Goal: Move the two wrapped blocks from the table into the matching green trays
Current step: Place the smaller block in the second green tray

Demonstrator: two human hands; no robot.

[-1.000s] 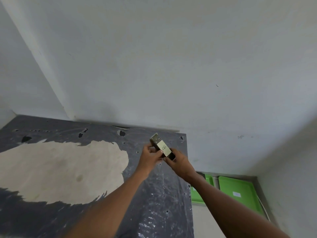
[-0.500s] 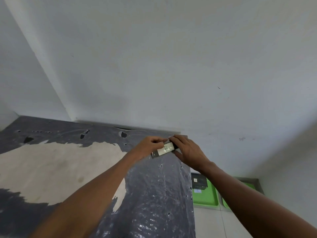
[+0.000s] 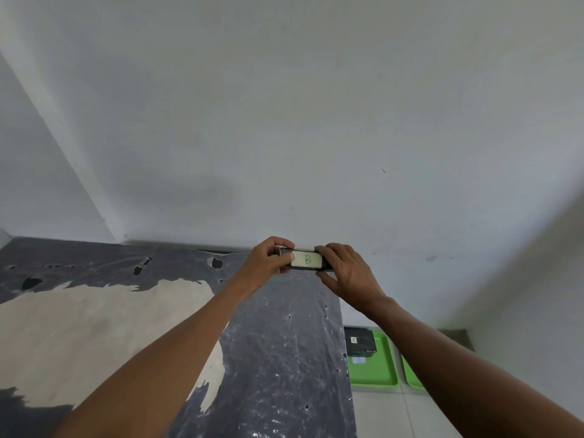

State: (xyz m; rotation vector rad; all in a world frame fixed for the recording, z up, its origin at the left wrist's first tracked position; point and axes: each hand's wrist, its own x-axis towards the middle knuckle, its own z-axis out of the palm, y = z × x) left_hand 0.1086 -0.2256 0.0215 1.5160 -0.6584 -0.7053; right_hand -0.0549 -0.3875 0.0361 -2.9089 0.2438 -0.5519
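Observation:
Both hands hold a dark wrapped block (image 3: 306, 260) level above the table's far right corner, its white label with a green letter B facing me. My left hand (image 3: 268, 257) grips its left end and my right hand (image 3: 346, 273) grips its right end. On the floor to the right, a second dark wrapped block (image 3: 359, 342) lies in the back of the left green tray (image 3: 374, 376). A second green tray (image 3: 410, 379) beside it is mostly hidden behind my right forearm.
The table (image 3: 278, 358) is covered in torn dark plastic with bare pale board showing on the left. White walls rise close behind it. Pale floor tiles (image 3: 379, 415) lie below the trays, right of the table's edge.
The block has been turned from tilted to level, with its B label now facing me, and raised slightly. The view shifted, so the left tray and the block in it now show.

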